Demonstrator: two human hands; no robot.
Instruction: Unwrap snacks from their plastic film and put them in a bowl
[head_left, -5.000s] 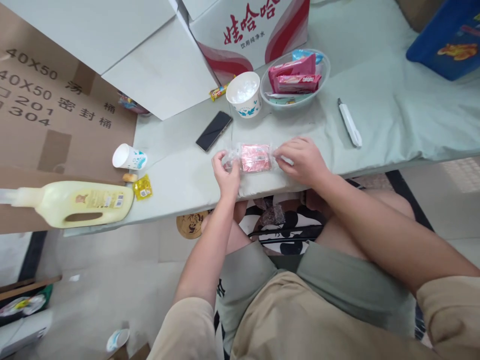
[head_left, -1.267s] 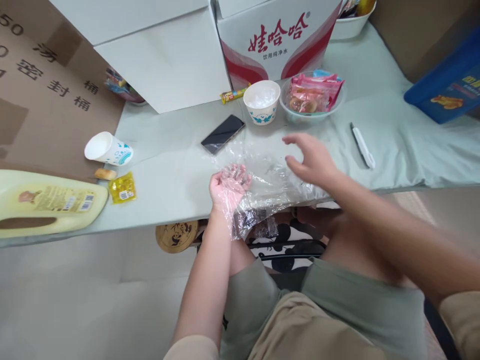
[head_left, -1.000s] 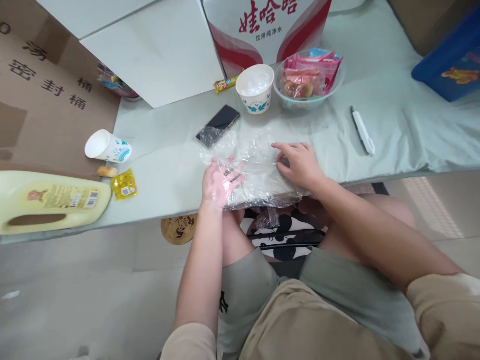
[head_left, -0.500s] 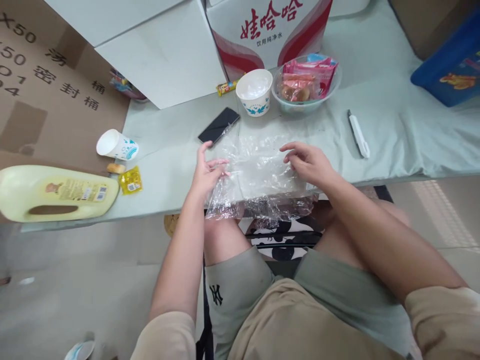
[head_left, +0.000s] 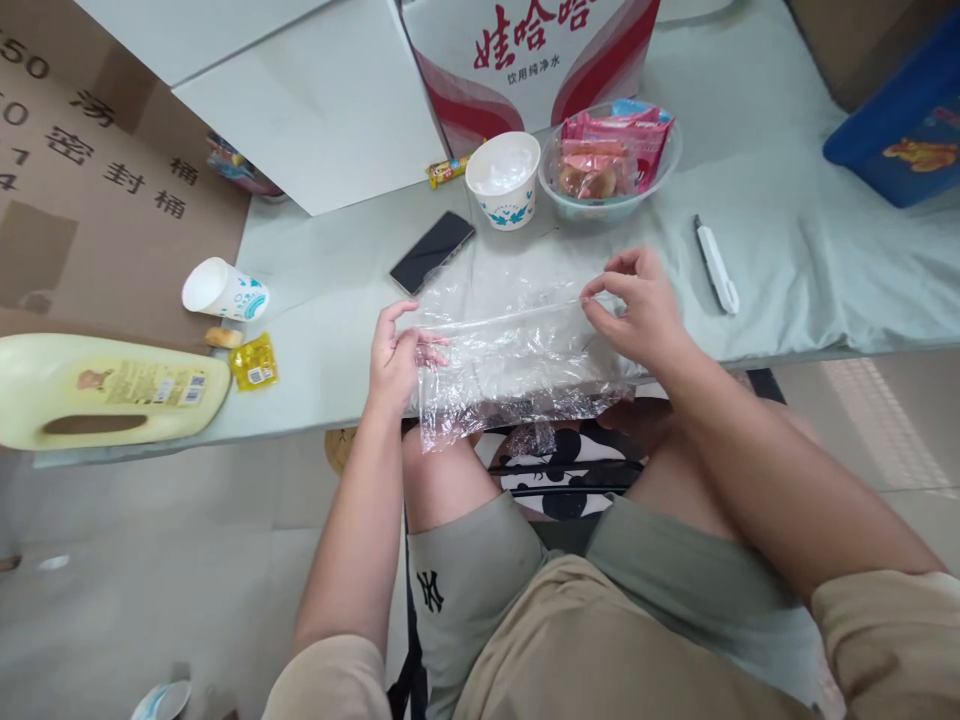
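A crinkled clear plastic bag (head_left: 517, 355) stretches between my two hands, and its lower part hangs over the table's front edge. My right hand (head_left: 637, 310) pinches the bag's upper right edge between thumb and fingertips. At the opposite end, my left hand (head_left: 396, 355) grips the left edge, some of its fingers showing through the film. Just beyond my left hand lies a black phone (head_left: 433, 252). The bag's top edge runs as a nearly straight line from hand to hand.
Behind the bag stand a paper bowl (head_left: 502, 185) and a clear bowl of packaged snacks (head_left: 611, 165). A white utility knife (head_left: 716, 265) lies to the right. On the left are a paper cup (head_left: 225, 290), a yellow packet (head_left: 255, 362) and a large yellow jug (head_left: 112, 390).
My right hand has moved up and slightly right, now pinching the bag's edge. My left hand has shifted a little left and down. The bag's top edge is pulled straighter.
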